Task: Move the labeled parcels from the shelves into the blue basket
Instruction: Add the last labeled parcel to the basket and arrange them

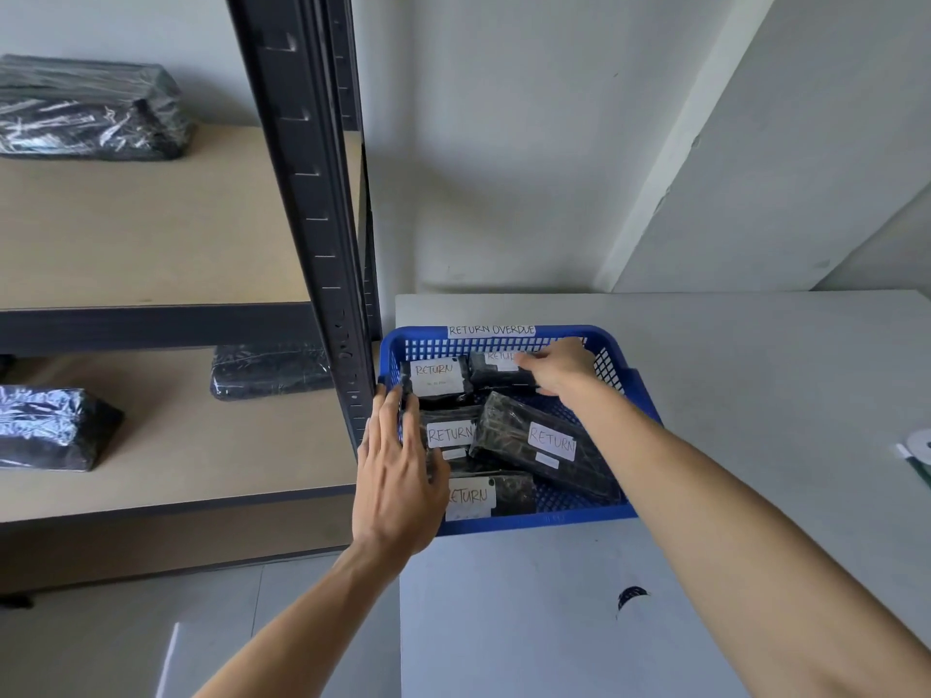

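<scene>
The blue basket (647, 410), tagged "RETURN OVERDUE", stands on a grey table and holds several black parcels with white "RETURN" labels. My right hand (561, 367) reaches into its far side and grips the right end of a labeled parcel (496, 372) lying there. Another labeled parcel (438, 377) lies beside it, and a larger one (549, 445) lies slanted in the middle. My left hand (398, 460) rests flat over the basket's left rim with fingers apart and holds nothing. Black wrapped parcels stay on the shelves: one on the upper shelf (95, 108), two on the lower shelf (272, 370) (50, 428); no labels show on them.
A dark metal shelf post (312, 193) rises right beside the basket's left side. The grey table (755, 395) stretches to the right, with a marker and a tape roll (917, 448) at its right edge. A white wall stands behind.
</scene>
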The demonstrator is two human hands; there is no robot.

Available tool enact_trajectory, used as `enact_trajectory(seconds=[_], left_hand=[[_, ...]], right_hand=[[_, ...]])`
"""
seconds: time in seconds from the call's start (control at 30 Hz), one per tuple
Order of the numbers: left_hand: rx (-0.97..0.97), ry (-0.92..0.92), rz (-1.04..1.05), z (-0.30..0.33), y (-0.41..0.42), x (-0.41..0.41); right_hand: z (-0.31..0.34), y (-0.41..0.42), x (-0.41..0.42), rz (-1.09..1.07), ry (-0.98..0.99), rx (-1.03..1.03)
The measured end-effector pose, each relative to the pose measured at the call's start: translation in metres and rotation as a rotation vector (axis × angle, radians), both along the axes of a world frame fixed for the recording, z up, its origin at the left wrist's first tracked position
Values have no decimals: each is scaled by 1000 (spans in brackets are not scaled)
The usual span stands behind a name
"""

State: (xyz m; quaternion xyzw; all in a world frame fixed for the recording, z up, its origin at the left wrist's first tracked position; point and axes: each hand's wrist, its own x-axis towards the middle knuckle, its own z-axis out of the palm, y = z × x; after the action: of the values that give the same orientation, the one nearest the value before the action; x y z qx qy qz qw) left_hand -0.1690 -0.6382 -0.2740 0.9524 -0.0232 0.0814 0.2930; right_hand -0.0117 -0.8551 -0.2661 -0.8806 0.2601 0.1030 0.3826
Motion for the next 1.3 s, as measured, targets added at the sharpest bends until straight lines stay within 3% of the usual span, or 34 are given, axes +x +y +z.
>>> enact_trajectory(seconds=[0.13,0.27,0.37,0.43,0.5,0.6,0.73,0.87,0.97,1.13,1.3], left_hand=[[-5,-4,-2,-3,1,1],[1,-2,-3,-3,1,3],[5,8,1,0,1,1],[13,18,4,2,1,-1],[21,28,4,3,0,-1],[28,29,1,4,0,-1],[17,26,-2,4,0,-1],[10,30,-3,4,0,-2],[0,33,3,3,0,-2],[9,28,-17,3,1,-1],[-5,36,-11,3,1,-1]], right_hand=[[-7,6,-5,120,-111,-275],[33,-3,-24,213,-239,-265],[57,-11,-52,568,81,-92],[56,-12,-67,739,314,-179],[49,-12,-74,788,359,-291],[47,-9,-82,833,244,-439],[50,-10,-86,737,166,-434],[58,-17,-78,382,84,-470],[54,-22,-76,234,118,-548],[34,-26,-77,243,250,-589],[26,-18,-87,206,215,-626]])
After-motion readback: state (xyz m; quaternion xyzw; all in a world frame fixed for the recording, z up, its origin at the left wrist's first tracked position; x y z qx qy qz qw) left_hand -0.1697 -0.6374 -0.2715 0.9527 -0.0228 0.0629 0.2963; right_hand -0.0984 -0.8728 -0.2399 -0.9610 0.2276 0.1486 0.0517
